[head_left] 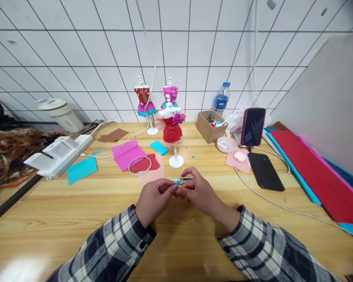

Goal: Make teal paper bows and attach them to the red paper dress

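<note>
My left hand [153,197] and my right hand [197,189] meet over the wooden table [76,219], fingertips pinched together on a tiny blue paper piece [177,183]. Both wrists wear plaid sleeves. Just behind my fingers lies a small dark tool [184,180], partly hidden. Beyond it stands a mini mannequin in a red paper dress [172,131] on a white stand. Two more dressed mannequins, one red and teal [143,102], one pink [170,94], stand by the tiled wall.
Pink [126,153], blue [82,169] and red paper scraps and a white ring [139,165] lie left of centre. A power strip [60,153] sits left. A cardboard box [210,127], water bottle [222,98], two phones [265,170], cables and stacked coloured sheets [314,172] fill the right.
</note>
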Motion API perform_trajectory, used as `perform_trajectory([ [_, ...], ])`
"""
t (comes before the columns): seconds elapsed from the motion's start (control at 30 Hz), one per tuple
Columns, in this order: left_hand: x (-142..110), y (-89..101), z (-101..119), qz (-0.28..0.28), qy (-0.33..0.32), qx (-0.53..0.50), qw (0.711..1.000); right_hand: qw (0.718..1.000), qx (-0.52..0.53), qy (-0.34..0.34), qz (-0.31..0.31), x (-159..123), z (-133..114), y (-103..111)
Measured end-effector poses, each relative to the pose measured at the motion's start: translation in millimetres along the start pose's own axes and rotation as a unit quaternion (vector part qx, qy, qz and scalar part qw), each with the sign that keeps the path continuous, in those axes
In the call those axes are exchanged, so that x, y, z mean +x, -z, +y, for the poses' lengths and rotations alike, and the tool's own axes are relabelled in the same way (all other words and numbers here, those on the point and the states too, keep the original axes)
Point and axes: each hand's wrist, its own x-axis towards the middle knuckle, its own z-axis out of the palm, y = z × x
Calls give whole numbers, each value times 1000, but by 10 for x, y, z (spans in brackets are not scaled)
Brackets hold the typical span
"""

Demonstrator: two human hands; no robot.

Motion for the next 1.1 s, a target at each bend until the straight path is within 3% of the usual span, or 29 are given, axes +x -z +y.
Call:
perform_trajectory([
  [0.27, -77, 14, 80, -12, -93, 122, 988, 999, 22, -45, -20, 23, -18, 37],
  [0.57, -68, 136, 81, -73, -161, 263, 948, 994, 62, -80, -51, 35, 9, 52],
  [0.8, -58, 122, 59, -46, -160, 178, 970, 982, 164, -86, -42, 28, 108, -61],
  [0.93, -48, 67, 37, -2, -86, 48, 995, 979, 192, -75, 0, -10, 115, -144],
  [1.1, -6, 60, 22, 28, -32, -59, 997, 976, 197, -82, 38, -45, 63, -136],
])
